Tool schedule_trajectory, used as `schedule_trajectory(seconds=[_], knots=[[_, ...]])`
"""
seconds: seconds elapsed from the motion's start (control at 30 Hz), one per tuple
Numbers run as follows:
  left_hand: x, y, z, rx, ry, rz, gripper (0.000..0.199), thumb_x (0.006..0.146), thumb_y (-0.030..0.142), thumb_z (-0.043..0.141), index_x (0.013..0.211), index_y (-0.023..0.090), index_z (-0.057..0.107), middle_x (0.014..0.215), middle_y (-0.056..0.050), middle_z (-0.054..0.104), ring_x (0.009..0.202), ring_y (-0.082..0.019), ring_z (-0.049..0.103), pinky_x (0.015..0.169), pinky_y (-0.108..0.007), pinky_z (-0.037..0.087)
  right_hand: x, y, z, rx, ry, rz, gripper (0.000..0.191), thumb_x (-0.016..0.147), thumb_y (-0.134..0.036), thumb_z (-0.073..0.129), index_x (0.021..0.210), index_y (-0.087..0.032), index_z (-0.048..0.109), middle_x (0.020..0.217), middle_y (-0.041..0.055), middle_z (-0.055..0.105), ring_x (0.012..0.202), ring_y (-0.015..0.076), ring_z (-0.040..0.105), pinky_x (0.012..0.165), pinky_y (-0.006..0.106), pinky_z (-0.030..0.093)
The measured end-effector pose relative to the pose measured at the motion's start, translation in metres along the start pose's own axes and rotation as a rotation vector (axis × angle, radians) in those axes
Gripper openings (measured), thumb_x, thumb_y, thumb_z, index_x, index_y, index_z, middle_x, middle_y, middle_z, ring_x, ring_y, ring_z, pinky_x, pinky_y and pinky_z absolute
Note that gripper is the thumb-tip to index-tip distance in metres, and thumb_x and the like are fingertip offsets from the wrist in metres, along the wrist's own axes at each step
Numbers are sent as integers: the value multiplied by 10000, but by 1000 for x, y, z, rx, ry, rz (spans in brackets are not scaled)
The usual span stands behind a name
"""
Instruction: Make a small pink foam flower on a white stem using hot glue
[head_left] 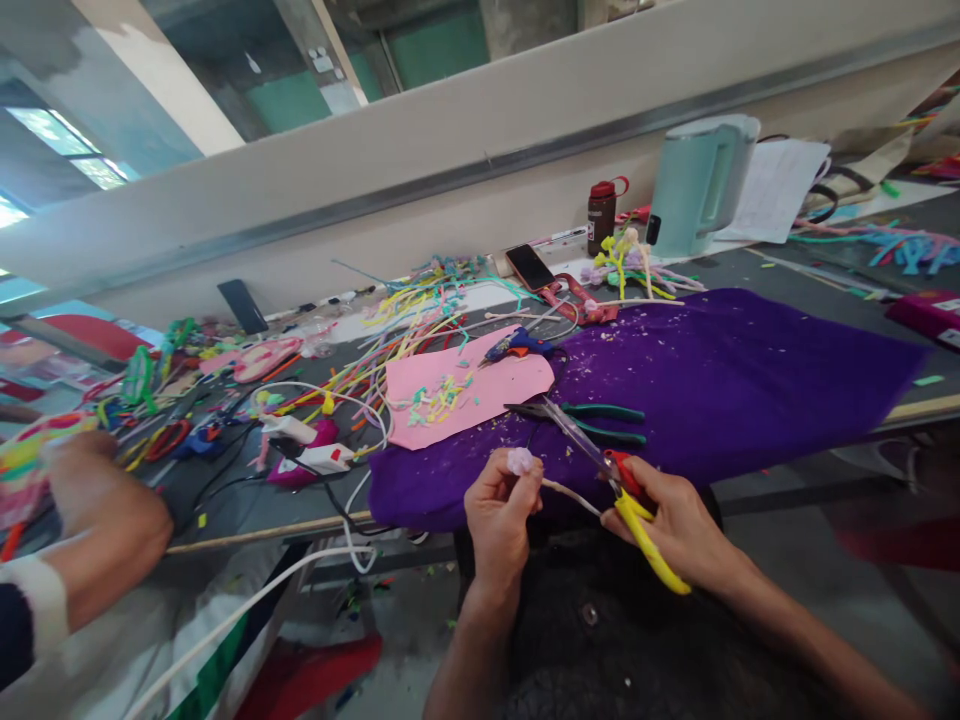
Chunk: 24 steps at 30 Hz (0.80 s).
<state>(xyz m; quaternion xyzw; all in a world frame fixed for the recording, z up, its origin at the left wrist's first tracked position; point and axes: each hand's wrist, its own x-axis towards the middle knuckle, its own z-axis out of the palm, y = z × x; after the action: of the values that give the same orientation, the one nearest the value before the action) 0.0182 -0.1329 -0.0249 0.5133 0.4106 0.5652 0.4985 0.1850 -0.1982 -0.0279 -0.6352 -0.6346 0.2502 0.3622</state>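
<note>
My left hand [499, 515] pinches a small pale lilac fuzzy flower [520, 460] between thumb and fingers. A thin cream stem [571, 497] runs from it toward my right hand [679, 525]. That hand is closed around scissors [651, 545] with red and yellow handles, whose blades point up and left. The stem's far end reaches its fingers; whether they grip it I cannot tell. Just beyond the blades, pliers [607, 412] with green handles lie on the purple cloth [750, 370]. Farther back, a blue glue gun [519, 343] rests on a pink sheet [495, 400] strewn with small yellow and teal clippings.
Bundles of coloured pipe cleaners [420, 315], a phone [529, 268], a brown bottle [601, 218] and a mint kettle [701, 190] line the back. White plugs [326, 458] and cables lie left. Another person's arm [112, 515] reaches in at far left.
</note>
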Motion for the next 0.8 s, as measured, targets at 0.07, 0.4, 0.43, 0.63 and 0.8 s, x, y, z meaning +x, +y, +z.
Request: schedule_trajectory(seconds=[0.07, 0.4, 0.43, 0.63, 0.8], knots=[[0, -1, 1, -76, -10, -39, 122, 697, 259, 654, 696, 158, 586, 646, 34, 492, 434, -30, 366, 388, -169, 297, -2, -1, -2, -37, -20, -4, 188, 692, -325, 589, 779, -200, 479, 595, -53, 465, 501, 98, 442, 489, 202, 343], [-1, -3, 2, -221, -37, -68, 164, 685, 278, 673, 665, 152, 571, 557, 55, 419, 412, -27, 332, 383, -174, 241, -2, -3, 8, -203, -11, -43, 356, 671, -417, 613, 914, -176, 515, 651, -21, 513, 544, 129, 473, 528, 235, 322], [-1, -3, 2, -228, -44, -67, 157, 694, 270, 666, 667, 150, 568, 554, 55, 417, 412, -27, 334, 382, -173, 240, -2, -3, 9, -207, -12, -39, 354, 673, -419, 611, 910, -173, 516, 654, -18, 515, 546, 130, 476, 529, 236, 321], [-2, -1, 3, -232, -78, -79, 188, 706, 273, 653, 644, 148, 526, 528, 61, 425, 411, -28, 342, 390, -168, 243, -1, -4, 10, -234, -30, -25, 339, 668, -434, 607, 860, -168, 521, 632, -17, 514, 547, 138, 487, 526, 235, 313], [-2, 0, 3, -236, -76, -104, 218, 686, 304, 668, 638, 156, 516, 488, 69, 423, 401, -32, 335, 389, -170, 238, 0, -3, 10, -246, -42, -42, 346, 689, -452, 590, 869, -166, 520, 611, -20, 513, 538, 138, 490, 522, 232, 312]])
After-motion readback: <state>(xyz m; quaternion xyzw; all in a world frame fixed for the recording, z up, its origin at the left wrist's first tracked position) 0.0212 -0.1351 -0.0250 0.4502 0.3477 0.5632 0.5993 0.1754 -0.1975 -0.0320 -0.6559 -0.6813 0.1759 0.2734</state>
